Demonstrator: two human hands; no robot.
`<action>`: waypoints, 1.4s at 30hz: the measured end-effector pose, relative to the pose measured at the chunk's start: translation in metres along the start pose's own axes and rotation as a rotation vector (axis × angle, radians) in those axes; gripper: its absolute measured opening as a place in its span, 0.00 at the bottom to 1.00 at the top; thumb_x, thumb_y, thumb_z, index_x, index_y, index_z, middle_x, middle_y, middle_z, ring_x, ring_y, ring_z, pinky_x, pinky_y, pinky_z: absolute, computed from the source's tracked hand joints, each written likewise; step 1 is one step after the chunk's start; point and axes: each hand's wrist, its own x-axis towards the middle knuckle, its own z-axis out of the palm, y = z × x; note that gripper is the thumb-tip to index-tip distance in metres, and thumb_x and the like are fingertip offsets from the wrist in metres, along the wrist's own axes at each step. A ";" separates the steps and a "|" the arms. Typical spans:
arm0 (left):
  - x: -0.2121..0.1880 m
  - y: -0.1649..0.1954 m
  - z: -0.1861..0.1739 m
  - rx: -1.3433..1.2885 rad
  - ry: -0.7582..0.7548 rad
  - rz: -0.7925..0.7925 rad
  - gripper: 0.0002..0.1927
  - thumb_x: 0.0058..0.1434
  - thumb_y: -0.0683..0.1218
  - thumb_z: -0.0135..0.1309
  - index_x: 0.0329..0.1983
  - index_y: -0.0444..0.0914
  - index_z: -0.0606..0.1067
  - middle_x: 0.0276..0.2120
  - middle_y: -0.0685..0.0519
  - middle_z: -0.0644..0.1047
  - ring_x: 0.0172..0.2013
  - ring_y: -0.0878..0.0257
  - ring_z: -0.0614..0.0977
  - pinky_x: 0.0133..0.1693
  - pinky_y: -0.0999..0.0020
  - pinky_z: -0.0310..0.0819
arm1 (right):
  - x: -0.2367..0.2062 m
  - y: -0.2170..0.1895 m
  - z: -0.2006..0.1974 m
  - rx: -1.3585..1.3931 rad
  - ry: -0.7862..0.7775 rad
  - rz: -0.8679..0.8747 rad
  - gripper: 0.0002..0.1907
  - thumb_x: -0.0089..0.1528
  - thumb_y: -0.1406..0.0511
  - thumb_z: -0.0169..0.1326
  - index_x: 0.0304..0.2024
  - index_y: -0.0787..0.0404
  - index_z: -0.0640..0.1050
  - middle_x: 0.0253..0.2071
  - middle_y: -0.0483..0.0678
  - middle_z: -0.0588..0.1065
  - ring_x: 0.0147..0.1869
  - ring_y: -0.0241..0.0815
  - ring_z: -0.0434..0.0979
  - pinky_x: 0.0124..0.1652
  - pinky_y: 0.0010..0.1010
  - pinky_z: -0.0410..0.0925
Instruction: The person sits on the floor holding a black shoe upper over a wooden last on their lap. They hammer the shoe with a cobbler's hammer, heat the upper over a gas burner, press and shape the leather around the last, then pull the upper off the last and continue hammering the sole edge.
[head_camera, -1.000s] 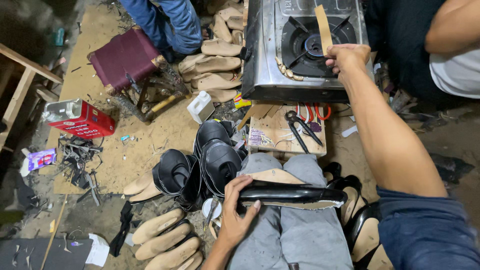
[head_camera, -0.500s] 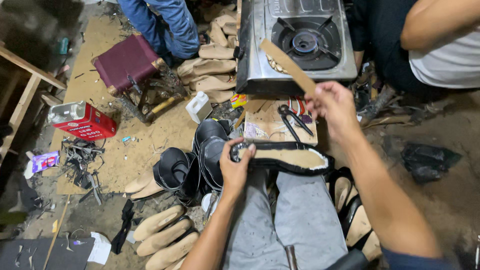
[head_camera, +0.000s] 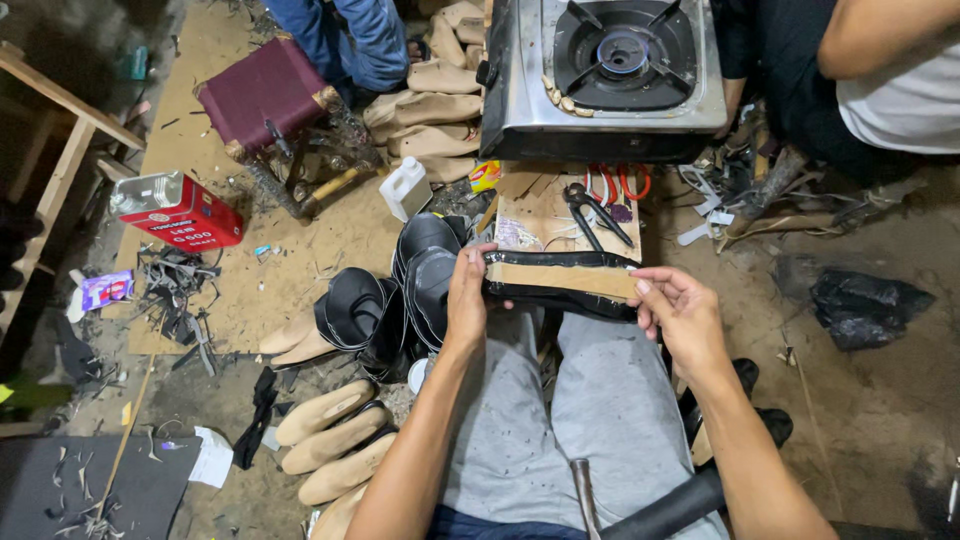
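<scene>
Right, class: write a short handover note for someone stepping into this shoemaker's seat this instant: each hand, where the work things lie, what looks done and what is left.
Left hand: grips the left end of the black shoe upper with the tan insole facing up.
Right hand: fingertips on its right end; otherwise empty.
The shoe is held level above the grey-trousered lap.
Nearby: black pincers on the cardboard-topped block, steel gas stove beyond it, unlit as far as visible.
Done: tan insole seated on the shoe.
Left: black edges look not yet fixed down; more black uppers wait at the left.
</scene>
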 end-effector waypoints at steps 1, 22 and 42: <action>-0.001 0.000 -0.001 0.009 0.004 0.001 0.23 0.73 0.61 0.38 0.56 0.41 0.71 0.41 0.53 0.75 0.34 0.67 0.78 0.28 0.70 0.77 | 0.001 0.002 0.001 -0.009 0.004 0.004 0.11 0.66 0.67 0.55 0.50 0.65 0.79 0.32 0.46 0.77 0.26 0.29 0.70 0.24 0.21 0.63; 0.015 0.024 -0.015 0.080 0.127 -0.020 0.17 0.66 0.45 0.56 0.57 0.40 0.72 0.36 0.57 0.77 0.37 0.73 0.78 0.29 0.75 0.75 | -0.023 -0.025 -0.009 -1.126 -0.332 0.133 0.16 0.58 0.54 0.68 0.31 0.59 0.81 0.25 0.51 0.78 0.25 0.47 0.78 0.30 0.38 0.71; -0.003 0.004 -0.013 0.098 0.096 0.048 0.16 0.67 0.44 0.57 0.56 0.38 0.72 0.36 0.56 0.77 0.35 0.72 0.78 0.32 0.76 0.74 | -0.102 -0.091 0.093 0.074 0.043 -0.995 0.12 0.67 0.58 0.53 0.44 0.58 0.71 0.35 0.47 0.76 0.36 0.37 0.78 0.37 0.30 0.74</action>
